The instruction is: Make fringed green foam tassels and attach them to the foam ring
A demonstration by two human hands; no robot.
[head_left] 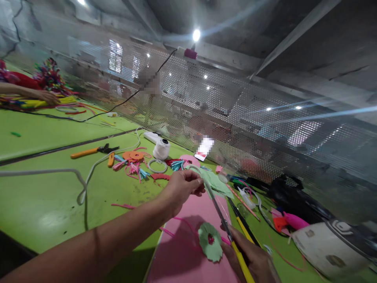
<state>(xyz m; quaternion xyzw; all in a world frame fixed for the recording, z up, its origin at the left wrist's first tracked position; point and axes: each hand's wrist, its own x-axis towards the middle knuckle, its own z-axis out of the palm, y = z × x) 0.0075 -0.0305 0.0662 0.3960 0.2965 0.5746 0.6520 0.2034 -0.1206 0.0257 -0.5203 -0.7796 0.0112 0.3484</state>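
My left hand (187, 188) is pinched closed beside the tip of a long metal tool (219, 210) with yellow handles; whatever sits between its fingertips is too small to make out. Below right, my right hand (255, 255) wraps round the yellow handles of that tool. A pale green scalloped paper flower (215, 249) with a pink-red centre lies over pink sheets (176, 259), right beside my right fingers. Pink cords (181, 222) run across the sheets under my left forearm. Pale green paper (219, 184) lies just beyond my left hand.
Orange-handled cutters (88, 152), colourful tassels (135, 165), a white glue gun (160, 145) and a cable (88, 177) are at left. A lit phone (204, 148) leans by the mesh screen. A white machine (332, 243) stands right. Another person's hand (47, 96) rests far left.
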